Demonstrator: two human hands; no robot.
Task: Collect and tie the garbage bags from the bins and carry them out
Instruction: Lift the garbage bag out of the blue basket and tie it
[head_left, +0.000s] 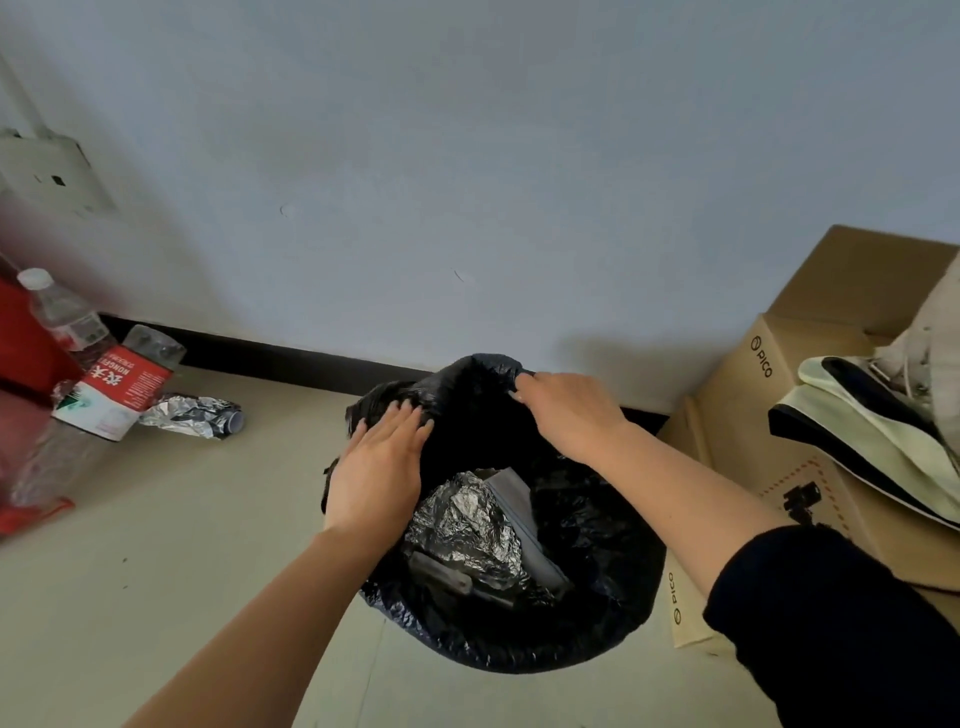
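- A black garbage bag (587, 582) sits in the lower middle of the frame, lining a round bin on the pale floor (171, 545), close to the wall (467, 182)
- Left hand (376, 470) lies flat on the bag's upper left rim, fingers spread and pressing the plastic; its grip is wide, closed on nothing
- Right hand (569, 415) at the upper middle pinches the bag's far edge, lifted into a peak; its grip is closed on the plastic
- Inside the bag lie crumpled foil (467, 530) and a flat grey piece (524, 519)
- At the left of the frame, plastic bottles (111, 395) lean beside a red object (26, 343), with another foil scrap (195, 415) on the floor
- At the right edge, cardboard boxes (737, 415) stand just beside the bin, with a shoe (872, 447) lying on top
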